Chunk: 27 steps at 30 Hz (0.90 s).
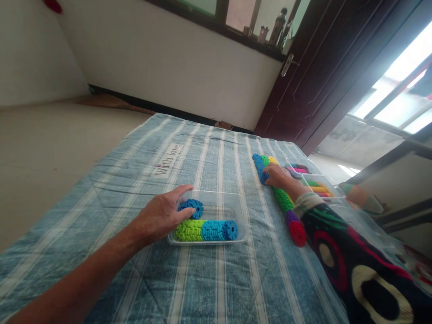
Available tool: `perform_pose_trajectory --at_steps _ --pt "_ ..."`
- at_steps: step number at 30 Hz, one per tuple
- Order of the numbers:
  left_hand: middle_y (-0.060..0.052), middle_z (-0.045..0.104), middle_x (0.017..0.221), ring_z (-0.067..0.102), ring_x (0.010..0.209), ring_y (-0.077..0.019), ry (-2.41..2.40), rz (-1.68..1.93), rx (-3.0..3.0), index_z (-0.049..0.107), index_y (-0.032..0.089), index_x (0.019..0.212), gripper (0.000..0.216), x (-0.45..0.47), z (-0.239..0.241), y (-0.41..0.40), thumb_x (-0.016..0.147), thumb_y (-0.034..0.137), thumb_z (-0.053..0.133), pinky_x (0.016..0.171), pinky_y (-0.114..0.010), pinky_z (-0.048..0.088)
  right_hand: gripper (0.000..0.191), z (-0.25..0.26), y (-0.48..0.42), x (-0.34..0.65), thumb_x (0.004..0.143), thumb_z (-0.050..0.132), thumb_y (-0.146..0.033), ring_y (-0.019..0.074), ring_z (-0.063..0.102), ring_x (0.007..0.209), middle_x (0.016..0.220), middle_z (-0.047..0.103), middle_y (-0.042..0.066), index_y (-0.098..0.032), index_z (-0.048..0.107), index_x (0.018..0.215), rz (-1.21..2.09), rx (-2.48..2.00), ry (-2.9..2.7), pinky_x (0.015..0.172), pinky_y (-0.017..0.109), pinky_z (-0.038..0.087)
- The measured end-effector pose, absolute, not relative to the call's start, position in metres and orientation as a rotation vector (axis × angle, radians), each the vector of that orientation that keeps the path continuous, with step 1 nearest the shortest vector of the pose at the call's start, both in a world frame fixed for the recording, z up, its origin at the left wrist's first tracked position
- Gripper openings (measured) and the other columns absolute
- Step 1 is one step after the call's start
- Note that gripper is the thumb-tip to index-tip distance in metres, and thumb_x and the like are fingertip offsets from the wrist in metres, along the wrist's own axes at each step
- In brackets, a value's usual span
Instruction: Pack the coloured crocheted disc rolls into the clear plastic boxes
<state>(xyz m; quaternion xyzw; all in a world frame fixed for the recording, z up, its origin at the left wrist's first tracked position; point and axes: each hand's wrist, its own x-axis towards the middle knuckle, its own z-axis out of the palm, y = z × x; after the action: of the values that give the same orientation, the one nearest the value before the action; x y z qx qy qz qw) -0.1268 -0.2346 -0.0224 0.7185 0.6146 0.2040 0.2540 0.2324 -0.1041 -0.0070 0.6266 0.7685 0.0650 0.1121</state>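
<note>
My left hand [165,209] is at the left end of a clear plastic box [216,197]. Its thumb and index finger reach over the rim around a short stack of blue notched discs [197,209]; its other fingers are hidden. In front of that stack, a row of lime-green [189,230] and blue discs [216,230] lies in the box. Farther right, my right hand [278,175] closes its fingers on the near end of a row of blue discs [258,163]. Green discs [282,198] run beside it, ending in purple and red discs [297,233].
Clear boxes with coloured pieces [319,188] stand at the right, partly behind my right arm. A striped blue cloth [216,279] covers the table, with printed lettering on its left. Behind are a wall, a dark door [303,67] and a sill with a bottle [278,27].
</note>
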Motion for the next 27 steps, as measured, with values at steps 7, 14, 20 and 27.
perform_pose_trajectory --at_steps 7,14,20,27 --pt "-0.013 0.075 0.112 0.07 0.101 -0.0322 1.667 0.545 1.978 0.05 0.02 0.14 0.07 -0.127 -0.021 -0.234 0.078 0.052 0.057 0.087 -0.043 0.055 0.039 -0.003 -0.101 0.232 0.071 0.078 -0.027 0.0247 0.059 0.106 0.116 0.063 0.008 -0.021 0.069 0.109 0.22 1.802 2.271 0.081 0.029 0.045" --pt "-0.013 0.075 0.112 0.07 0.101 -0.0321 1.669 0.563 1.97 0.051 0.02 0.139 0.071 -0.128 -0.023 -0.234 0.076 0.052 0.059 0.086 -0.041 0.055 0.031 0.004 -0.11 0.224 0.079 0.065 -0.017 0.0261 0.062 0.103 0.11 0.068 0.01 -0.022 0.068 0.109 0.239 1.739 2.285 0.079 0.03 0.046" --pt "-0.011 0.075 0.111 0.07 0.103 -0.0312 1.691 0.536 1.975 0.052 0.02 0.138 0.071 -0.125 -0.02 -0.235 0.076 0.052 0.057 0.087 -0.039 0.055 0.024 0.004 -0.116 0.221 0.082 0.059 -0.018 0.0298 0.063 0.103 0.108 0.069 0.014 -0.018 0.07 0.104 0.263 1.744 2.277 0.08 0.034 0.046" --pt "-0.013 0.074 0.114 0.07 0.104 -0.0304 1.7 0.499 1.989 0.05 0.019 0.139 0.071 -0.124 -0.017 -0.236 0.077 0.051 0.056 0.091 -0.039 0.054 0.028 0.001 -0.119 0.222 0.083 0.058 -0.018 0.0295 0.062 0.104 0.112 0.067 0.014 -0.018 0.068 0.11 0.255 1.768 2.297 0.08 0.035 0.046"
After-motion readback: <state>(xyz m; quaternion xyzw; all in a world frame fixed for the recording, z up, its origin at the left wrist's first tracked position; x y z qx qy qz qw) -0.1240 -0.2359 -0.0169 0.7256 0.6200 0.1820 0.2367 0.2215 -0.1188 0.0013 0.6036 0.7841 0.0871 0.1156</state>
